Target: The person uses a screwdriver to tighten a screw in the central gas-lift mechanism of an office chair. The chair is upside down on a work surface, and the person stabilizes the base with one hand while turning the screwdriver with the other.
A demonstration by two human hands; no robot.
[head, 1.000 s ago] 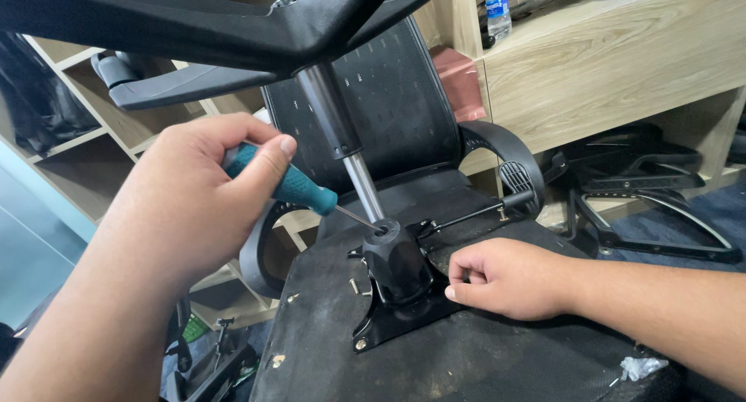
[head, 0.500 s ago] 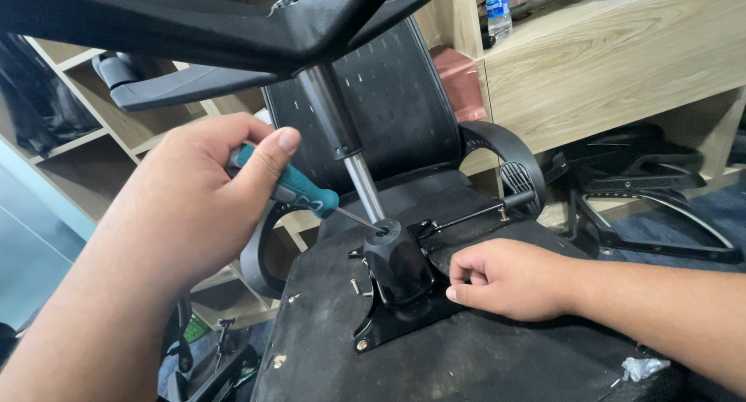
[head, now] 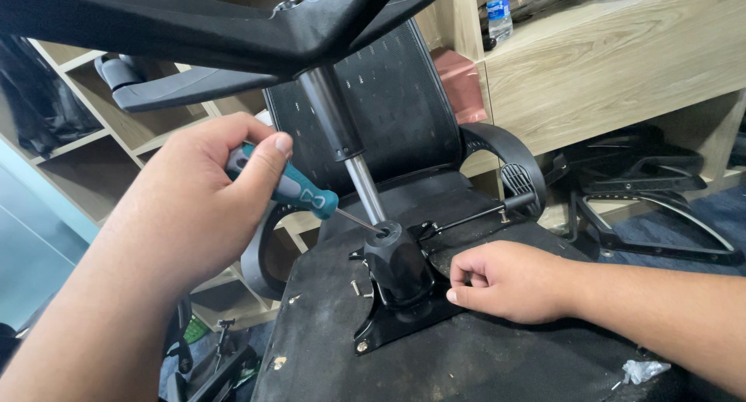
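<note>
An office chair lies upside down, its black seat underside (head: 466, 355) facing up. My left hand (head: 198, 200) grips a teal-handled screwdriver (head: 299, 190); its thin shaft points down to the right, toward the black mechanism housing (head: 398, 266) where the chrome gas cylinder (head: 350, 161) enters. My right hand (head: 509, 281) rests on the metal mounting plate (head: 388, 328) just right of the housing, fingers curled; whether it pinches anything is hidden. The black star base (head: 233, 29) spans overhead.
The chair's black backrest (head: 388, 99) and curved armrest (head: 509, 165) stand behind. Wooden shelving (head: 622, 68) holds a plastic bottle (head: 497, 9). More black chair parts (head: 653, 207) lie on the floor at right. A crumpled plastic scrap (head: 645, 368) sits on the seat underside.
My left hand has shifted slightly, keeping the screwdriver tip at the mechanism. My right hand stays in place on the plate.
</note>
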